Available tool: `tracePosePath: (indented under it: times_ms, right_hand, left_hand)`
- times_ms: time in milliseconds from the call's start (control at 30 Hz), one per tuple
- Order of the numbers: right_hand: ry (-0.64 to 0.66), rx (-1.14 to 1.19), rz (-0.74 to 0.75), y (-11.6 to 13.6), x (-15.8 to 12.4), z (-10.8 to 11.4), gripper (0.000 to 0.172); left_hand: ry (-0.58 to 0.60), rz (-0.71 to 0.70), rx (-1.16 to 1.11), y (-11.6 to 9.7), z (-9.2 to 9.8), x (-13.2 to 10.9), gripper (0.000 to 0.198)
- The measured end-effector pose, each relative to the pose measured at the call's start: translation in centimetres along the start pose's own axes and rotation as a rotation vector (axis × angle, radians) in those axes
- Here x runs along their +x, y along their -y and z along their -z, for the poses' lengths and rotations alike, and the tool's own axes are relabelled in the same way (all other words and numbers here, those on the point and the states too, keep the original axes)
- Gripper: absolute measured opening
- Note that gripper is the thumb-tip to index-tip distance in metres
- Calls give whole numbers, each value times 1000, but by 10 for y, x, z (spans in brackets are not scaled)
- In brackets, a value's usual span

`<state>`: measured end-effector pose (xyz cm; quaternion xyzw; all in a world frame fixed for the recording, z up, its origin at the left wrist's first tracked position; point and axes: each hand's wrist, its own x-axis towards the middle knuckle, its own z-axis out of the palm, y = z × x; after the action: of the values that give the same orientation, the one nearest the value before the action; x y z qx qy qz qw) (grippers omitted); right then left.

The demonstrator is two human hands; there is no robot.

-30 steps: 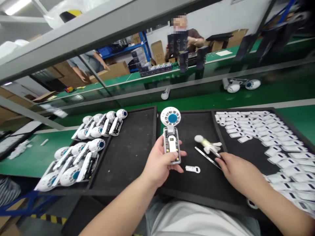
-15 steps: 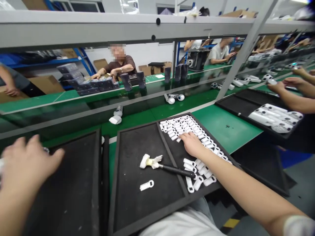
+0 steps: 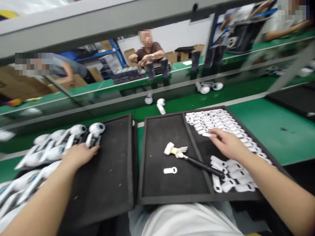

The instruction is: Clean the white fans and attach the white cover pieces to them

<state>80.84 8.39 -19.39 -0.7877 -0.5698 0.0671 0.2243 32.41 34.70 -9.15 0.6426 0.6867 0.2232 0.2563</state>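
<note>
- Green workbench (image 3: 273, 137) under everything, black foam trays side by side on it; closest to me, my white shirt (image 3: 187, 223) at the bench edge.
- Left hand (image 3: 80, 155): palm down, fingers together, at the near edge of the unit group. Blur hides whether it pinches anything; cannot tell.
- Right hand (image 3: 228, 144): fingers spread, tips resting on the white clip pieces, no pinch showing.
- Round-headed white units (image 3: 95, 128): blue-centred, packed closely on the left tray (image 3: 130, 164), reaching from under my left hand out to the left. Many lie finished-looking, side by side.
- White clip pieces (image 3: 209, 119): a large stock in the right compartment of the second tray (image 3: 172, 199), in neat overlapping rows at the far end. A looser heap (image 3: 231, 173) sits just below my right hand. None shows fitted to a unit.
- Single white clip (image 3: 169, 170): alone in the second tray's wide compartment, between my hands, touching neither.
- Black-handled tool (image 3: 204, 167): white wrapped head, lying just beyond that clip, its handle tip reaching the heap.
- Further off: two white units (image 3: 161, 106) loose on the green belt, black upright cases (image 3: 195, 60) in a line, a person in a brown shirt (image 3: 150, 49) working across the line, cardboard cartons (image 3: 130, 54) behind.
</note>
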Motion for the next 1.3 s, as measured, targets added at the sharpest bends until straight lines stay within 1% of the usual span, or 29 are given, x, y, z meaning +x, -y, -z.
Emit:
tracePosePath:
  times_ms: [33, 100, 167, 200, 267, 333, 367, 433, 467, 500, 533, 567, 633, 767, 867, 933, 1000, 1067, 1100, 1133, 1167, 1200, 1233, 1300]
  right_hand:
    - [-31, 63, 10, 7, -4, 1, 32]
    - [-91, 205, 11, 24, -9, 2, 30]
    - [-118, 344, -19, 44, -14, 3, 27]
    - [-104, 404, -38, 55, -16, 3, 26]
    - [-40, 537, -70, 79, -21, 1, 23]
    - [56, 677, -81, 104, -26, -1, 21]
    - [101, 740, -75, 116, -28, -2, 20]
    - [164, 848, -48, 139, -34, -3, 17]
    - [179, 898, -37, 149, -36, -3, 17]
    - [188, 946, -35, 158, -38, -3, 17]
    - [190, 995, -49, 165, -39, -3, 18]
    - [190, 1042, -74, 171, -40, -4, 20]
    - [192, 1126, -138, 178, -40, -6, 24]
    - [198, 1193, -215, 179, -39, -14, 31]
    - [212, 1155, -247, 178, -40, -18, 31]
    - [211, 1119, -251, 180, -40, -18, 28]
    - [214, 1085, -233, 180, -40, -18, 24]
    - [193, 996, -184, 173, -40, -20, 28]
    - [148, 893, -137, 166, -40, -23, 35]
    - [87, 740, -77, 157, -41, -28, 42]
    - [25, 547, -12, 145, -42, -34, 47]
    - [-27, 334, 50, 131, -44, -41, 48]
    - [-42, 128, 103, 117, -46, -48, 43]
    - [29, -166, 169, 92, -48, -62, 23]
  left_hand:
    - [10, 68, -10, -3, -3, -4, 43]
    - [46, 185, -83, -7, -11, -8, 30]
    - [132, 254, -235, -11, -19, -17, 17]
    - [188, 266, -327, -15, -23, -24, 17]
    - [297, 258, -489, -26, -34, -47, 25]
    - [411, 223, -640, -40, -49, -78, 33]
    - [485, 199, -722, -46, -58, -95, 37]
    - [705, 125, -951, -60, -79, -128, 45]
    - [795, 87, -1018, -66, -90, -143, 49]
    - [850, 57, -1063, -72, -101, -156, 54]
    - [867, 34, -1081, -77, -111, -166, 58]
    - [858, 16, -1087, -82, -119, -175, 62]
    - [808, -26, -1069, -87, -131, -187, 70]
    - [703, -132, -945, -87, -139, -200, 82]
    - [625, -176, -821, -84, -141, -206, 85]
    - [567, -188, -765, -83, -144, -209, 82]
    - [519, -186, -761, -82, -147, -210, 79]
    - [512, -149, -805, -82, -149, -209, 77]
    - [530, -117, -840, -82, -150, -207, 77]
    - [554, -82, -884, -82, -149, -204, 76]
    - [573, -50, -936, -83, -148, -202, 75]
    - [584, -22, -987, -83, -146, -199, 73]
    - [586, 1, -1035, -84, -143, -195, 69]
    - [562, 35, -1111, -85, -137, -190, 60]
